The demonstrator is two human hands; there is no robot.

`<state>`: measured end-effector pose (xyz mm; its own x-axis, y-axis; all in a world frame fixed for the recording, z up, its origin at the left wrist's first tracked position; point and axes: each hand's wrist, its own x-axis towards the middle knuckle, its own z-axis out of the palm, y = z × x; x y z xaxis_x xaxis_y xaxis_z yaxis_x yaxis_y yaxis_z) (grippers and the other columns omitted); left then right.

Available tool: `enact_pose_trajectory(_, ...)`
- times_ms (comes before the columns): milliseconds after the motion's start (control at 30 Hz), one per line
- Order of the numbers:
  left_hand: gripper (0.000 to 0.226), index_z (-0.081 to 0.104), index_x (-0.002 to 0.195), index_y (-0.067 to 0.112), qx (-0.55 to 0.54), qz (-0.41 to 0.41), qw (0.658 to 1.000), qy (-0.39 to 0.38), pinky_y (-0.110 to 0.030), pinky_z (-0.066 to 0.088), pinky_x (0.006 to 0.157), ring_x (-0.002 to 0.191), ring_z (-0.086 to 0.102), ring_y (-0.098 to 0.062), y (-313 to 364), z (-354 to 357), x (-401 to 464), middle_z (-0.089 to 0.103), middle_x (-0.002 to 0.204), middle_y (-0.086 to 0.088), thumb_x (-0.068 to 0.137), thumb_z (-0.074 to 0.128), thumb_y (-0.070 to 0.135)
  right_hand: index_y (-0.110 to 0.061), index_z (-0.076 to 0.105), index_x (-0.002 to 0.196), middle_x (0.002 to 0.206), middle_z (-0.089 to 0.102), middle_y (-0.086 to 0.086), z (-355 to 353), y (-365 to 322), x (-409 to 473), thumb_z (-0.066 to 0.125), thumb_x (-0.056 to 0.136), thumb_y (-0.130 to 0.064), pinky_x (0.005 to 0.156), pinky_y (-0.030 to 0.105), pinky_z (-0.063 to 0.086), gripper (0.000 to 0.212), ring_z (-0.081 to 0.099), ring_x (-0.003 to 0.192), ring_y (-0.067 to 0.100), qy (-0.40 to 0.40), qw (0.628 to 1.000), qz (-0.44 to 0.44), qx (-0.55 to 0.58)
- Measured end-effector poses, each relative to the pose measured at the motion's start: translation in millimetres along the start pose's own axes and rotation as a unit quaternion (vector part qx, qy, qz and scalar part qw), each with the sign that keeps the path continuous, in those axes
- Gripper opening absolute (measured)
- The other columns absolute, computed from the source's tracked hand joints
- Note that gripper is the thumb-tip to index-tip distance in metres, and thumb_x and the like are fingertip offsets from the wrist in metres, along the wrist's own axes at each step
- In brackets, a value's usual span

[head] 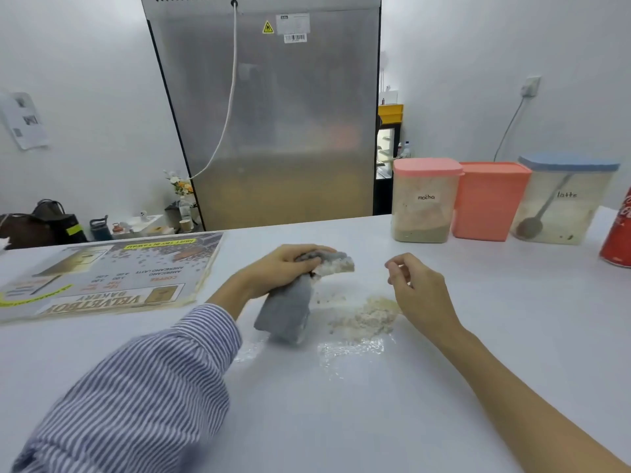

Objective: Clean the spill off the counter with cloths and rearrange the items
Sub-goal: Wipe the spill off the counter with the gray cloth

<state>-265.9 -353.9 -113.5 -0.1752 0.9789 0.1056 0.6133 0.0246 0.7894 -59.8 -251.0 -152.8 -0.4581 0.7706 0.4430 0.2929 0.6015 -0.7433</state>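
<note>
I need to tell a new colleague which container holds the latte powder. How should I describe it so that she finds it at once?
Look at the white counter, along its far right edge by the wall, where three tubs stand in a row. The latte container is the rightmost, beside the solid coral container. Only it has a blue lid, clear walls marked "latte", and a spoon inside.

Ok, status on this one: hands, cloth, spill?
Left hand gripping grey cloth. Right hand empty, above the spill. Powder still on counter. Nothing in the way.

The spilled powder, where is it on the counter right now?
In the head view the spilled powder lies center-right on the white counter, between the grey cloth in the left hand and the right hand.
</note>
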Motion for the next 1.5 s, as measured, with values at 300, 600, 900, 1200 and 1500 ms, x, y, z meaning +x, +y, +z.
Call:
enact_pose_trajectory(300, 0.034, 0.053, 0.13, 0.015, 0.113, -0.179, 0.953, 0.215, -0.019, 0.028, 0.094, 0.124, 0.045, -0.019, -70.6, -27.6, -43.6, 0.052, 0.135, -0.002, 0.098, 0.044, 0.011, -0.011, 0.06, 0.096, 0.081, 0.065, 0.006, 1.9, -1.9, -3.0, 0.044, 0.097, -0.019, 0.076, 0.036, 0.046, 0.018, 0.059, 0.082, 0.023, -0.032, 0.999, -0.018, 0.01)
enact_pose_trajectory(600, 0.033, 0.058, 0.125, 0.017, 0.054, -0.092, 0.991, 0.076, -0.018, 0.037, 0.096, 0.119, 0.05, -0.012, 1.3, 69.4, -18.2, 0.058, 0.127, 0.001, 0.097, 0.043, 0.008, -0.009, 0.06, 0.095, 0.08, 0.066, 0.006, 3.7, -8.9, -8.5, 0.043, 0.097, -0.021, 0.073, 0.037, 0.047, 0.021, 0.059, 0.078, 0.024, -0.05, 0.998, -0.031, 0.029)
enact_pose_trajectory(900, 0.028, 0.062, 0.118, 0.012, -0.03, -0.237, 0.93, 0.28, -0.011, 0.043, 0.062, 0.087, 0.055, -0.013, 7.6, 6.0, -124.4, 0.062, 0.111, -0.007, 0.097, 0.044, 0.007, -0.009, 0.06, 0.097, 0.081, 0.066, 0.009, 7.9, -16.3, -16.0, 0.042, 0.097, -0.021, 0.069, 0.034, 0.045, 0.022, 0.057, 0.076, 0.024, -0.094, 0.993, -0.034, 0.056)
enact_pose_trajectory(1200, 0.02, 0.039, 0.073, 0.012, 0.098, -0.162, 0.929, 0.319, -0.027, 0.029, 0.061, 0.076, 0.039, -0.018, 17.5, 119.9, -66.5, 0.045, 0.081, -0.001, 0.078, 0.035, -0.006, -0.009, 0.06, 0.099, 0.081, 0.065, 0.006, 4.0, -17.9, -13.4, 0.042, 0.097, -0.019, 0.072, 0.034, 0.046, 0.021, 0.057, 0.078, 0.023, -0.072, 0.994, -0.04, 0.076)
enact_pose_trajectory(1500, 0.037, 0.068, 0.099, 0.012, -0.187, -0.161, 0.849, 0.468, -0.032, 0.049, 0.088, 0.096, 0.063, -0.025, 35.3, 98.3, -67.0, 0.068, 0.096, -0.009, 0.073, 0.045, 0.0, -0.009, 0.059, 0.099, 0.077, 0.064, 0.005, -1.2, -17.3, -12.0, 0.04, 0.097, -0.018, 0.073, 0.036, 0.047, 0.021, 0.06, 0.08, 0.024, -0.056, 0.995, -0.039, 0.078)
